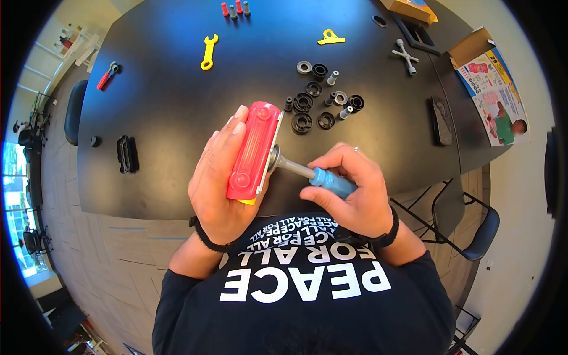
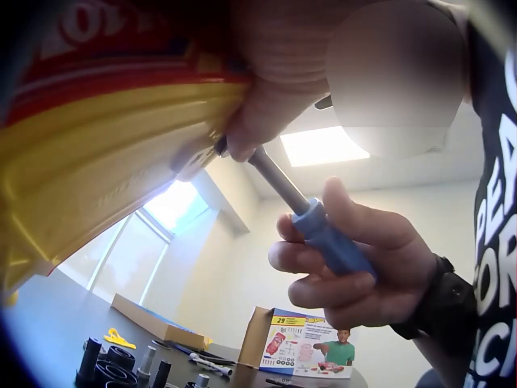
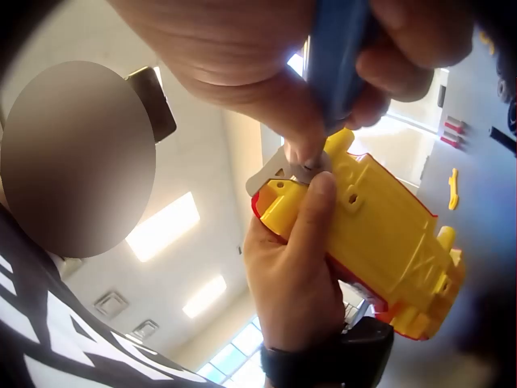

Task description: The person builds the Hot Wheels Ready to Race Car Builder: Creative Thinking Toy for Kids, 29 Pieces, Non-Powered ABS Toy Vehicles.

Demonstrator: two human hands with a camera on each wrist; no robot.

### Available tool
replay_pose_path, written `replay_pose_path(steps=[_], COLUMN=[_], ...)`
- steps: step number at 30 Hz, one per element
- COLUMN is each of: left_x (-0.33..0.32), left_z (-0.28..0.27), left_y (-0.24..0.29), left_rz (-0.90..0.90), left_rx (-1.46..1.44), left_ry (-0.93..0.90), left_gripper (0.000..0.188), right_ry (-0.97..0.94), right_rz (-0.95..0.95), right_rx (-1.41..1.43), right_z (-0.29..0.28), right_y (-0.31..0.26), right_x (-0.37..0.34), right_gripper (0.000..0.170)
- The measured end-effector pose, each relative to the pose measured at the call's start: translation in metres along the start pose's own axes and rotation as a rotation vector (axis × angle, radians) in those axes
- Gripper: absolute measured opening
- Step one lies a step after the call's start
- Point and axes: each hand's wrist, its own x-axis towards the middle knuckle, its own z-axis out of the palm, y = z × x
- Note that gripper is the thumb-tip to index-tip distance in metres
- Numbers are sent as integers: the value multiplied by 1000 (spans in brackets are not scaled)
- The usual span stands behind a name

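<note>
My left hand (image 1: 216, 183) grips a toy car body (image 1: 255, 151), tilted up on its side, with its red face toward the left and its yellow underside (image 3: 388, 242) toward the right. A toy screwdriver (image 1: 332, 182) with a blue handle and grey shaft is held by my right hand (image 1: 361, 183), thumb and fingers around the handle. The shaft end meets a small grey piece (image 1: 274, 158) at the yellow underside, near one end of the car. In the right wrist view, the left thumb lies on the underside beside that piece.
Several black and grey wheel parts (image 1: 303, 102) and pegs sit beyond the hands on the dark table (image 1: 165, 118). Around them lie a yellow wrench (image 1: 209, 52), a yellow piece (image 1: 331, 38), a grey cross wrench (image 1: 405, 57), a red-handled tool (image 1: 106, 77), a black part (image 1: 125, 155) and a printed box (image 1: 494, 89).
</note>
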Motion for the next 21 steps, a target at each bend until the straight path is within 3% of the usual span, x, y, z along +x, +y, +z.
replay_pose_path(steps=[3, 5, 6, 8, 11, 15, 17, 18, 20, 21], left_x=[0, -1, -1, -2, -4, -7, -10, -14, -28, -35], left_z=[-1, -1, -2, -2, -3, -5, -9, -14, -29, -34], left_y=[0, 1, 2, 1, -3, -3, 0, -3, -16, -24], left_rz=[23, 24, 48, 70, 114, 56, -52, -53, -258, -259], left_rx=[27, 11, 33, 52, 56, -32, -130, -129, -194, -195], left_ry=[0, 1, -10, -24, -31, 29, 173, 175, 322, 324], left_gripper=[73, 71, 71, 70, 71, 70, 68, 68, 66, 66], right_ry=[-121, -287, -283, -476, -563, -526, -393, -395, -162, -66], right_rz=[-3, 244, 245, 444, 472, 420, 110, 110, 169, 119], right_rx=[54, 303, 301, 545, 614, 651, 310, 309, -3, -156], right_z=[-4, -7, -10, -15, -18, -8, -5, -8, -24, -30], right_y=[4, 2, -1, -8, -5, 6, 15, 18, 29, 37], right_x=[0, 0, 2, 7, 10, 4, 3, 4, 10, 15], right_gripper=[25, 28, 28, 37, 39, 27, 17, 17, 22, 23])
